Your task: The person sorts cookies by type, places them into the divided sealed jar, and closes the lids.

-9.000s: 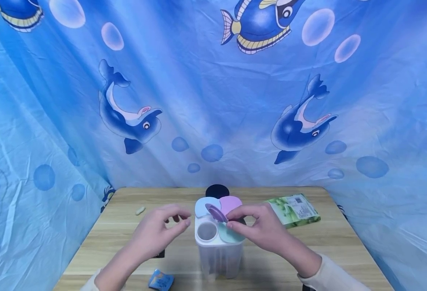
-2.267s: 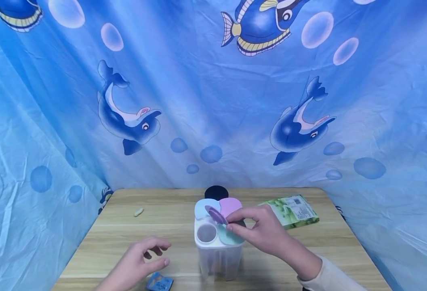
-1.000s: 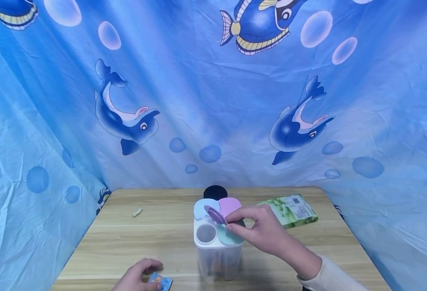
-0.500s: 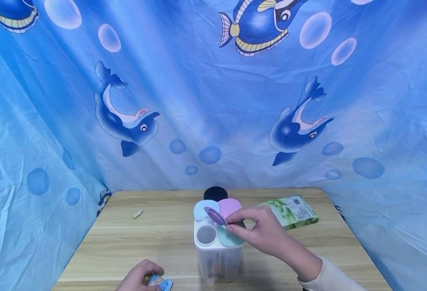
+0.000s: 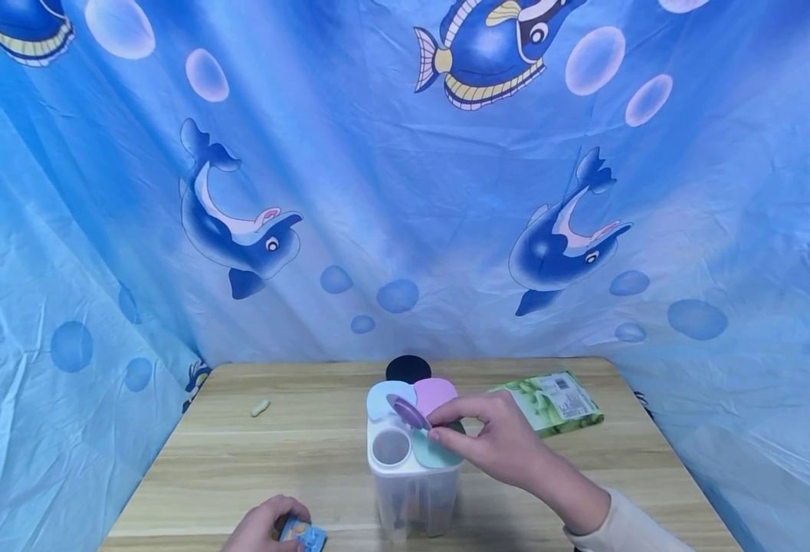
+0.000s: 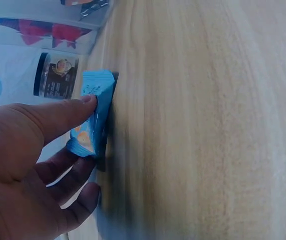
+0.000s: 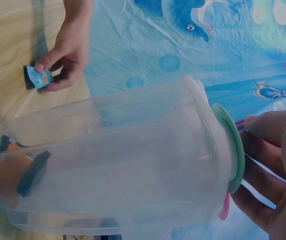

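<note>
Packet pinched at table edge, flap lid held up on container

Packet: small blue foil snack packet lies at near-left edge of light wooden table, also seen in left wrist view. Left hand pinches it, thumb on top, fingers curled beneath. Clear plastic four-compartment container stands upright mid-table, just right of packet; white top carries pastel flap lids. Right hand pinches raised purple round flap lid with thumb and forefinger; round opening beneath shows open. Dark and orange items lie in container bottom, blurred, seen through wall from right wrist view. Further out: green printed packet on far right of table, small beige peanut-like piece far left, black round object behind container. Blue dolphin-print cloth hangs behind.
</note>
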The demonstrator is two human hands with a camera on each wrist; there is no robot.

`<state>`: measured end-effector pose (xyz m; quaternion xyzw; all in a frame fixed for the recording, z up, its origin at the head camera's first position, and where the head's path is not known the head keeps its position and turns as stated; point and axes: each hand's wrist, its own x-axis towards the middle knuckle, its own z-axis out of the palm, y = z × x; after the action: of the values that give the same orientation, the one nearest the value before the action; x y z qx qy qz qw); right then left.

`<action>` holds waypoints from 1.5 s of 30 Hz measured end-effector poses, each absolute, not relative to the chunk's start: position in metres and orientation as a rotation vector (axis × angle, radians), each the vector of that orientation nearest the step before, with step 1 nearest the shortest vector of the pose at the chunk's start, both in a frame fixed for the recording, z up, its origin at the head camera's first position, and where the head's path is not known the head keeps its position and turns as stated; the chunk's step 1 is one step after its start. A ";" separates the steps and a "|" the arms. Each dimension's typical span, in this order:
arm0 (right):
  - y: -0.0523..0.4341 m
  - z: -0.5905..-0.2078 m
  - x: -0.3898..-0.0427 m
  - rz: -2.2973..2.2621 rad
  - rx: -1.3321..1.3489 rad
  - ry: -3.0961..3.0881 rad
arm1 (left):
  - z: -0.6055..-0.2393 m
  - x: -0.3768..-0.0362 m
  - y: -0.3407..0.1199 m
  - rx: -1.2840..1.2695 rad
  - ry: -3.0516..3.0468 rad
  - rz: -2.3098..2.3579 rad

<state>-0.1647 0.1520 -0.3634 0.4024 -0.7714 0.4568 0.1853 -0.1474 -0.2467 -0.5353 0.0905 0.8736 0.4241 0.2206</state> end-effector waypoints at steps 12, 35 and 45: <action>0.152 -0.365 -0.165 1.288 1.149 -2.156 | -0.494 -0.149 -0.242 0.154 2.372 1.325; 0.152 -0.363 -0.162 1.305 1.115 -2.198 | -0.342 -0.146 -0.155 0.704 2.730 1.755; 0.152 -0.364 -0.164 1.310 1.117 -2.191 | -0.348 -0.152 -0.130 0.800 2.811 1.637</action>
<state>-0.1638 0.1516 -0.3636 0.3946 -0.7739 0.4628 0.1765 -0.1517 -0.1299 -0.3483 0.2376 0.8345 0.4861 -0.1041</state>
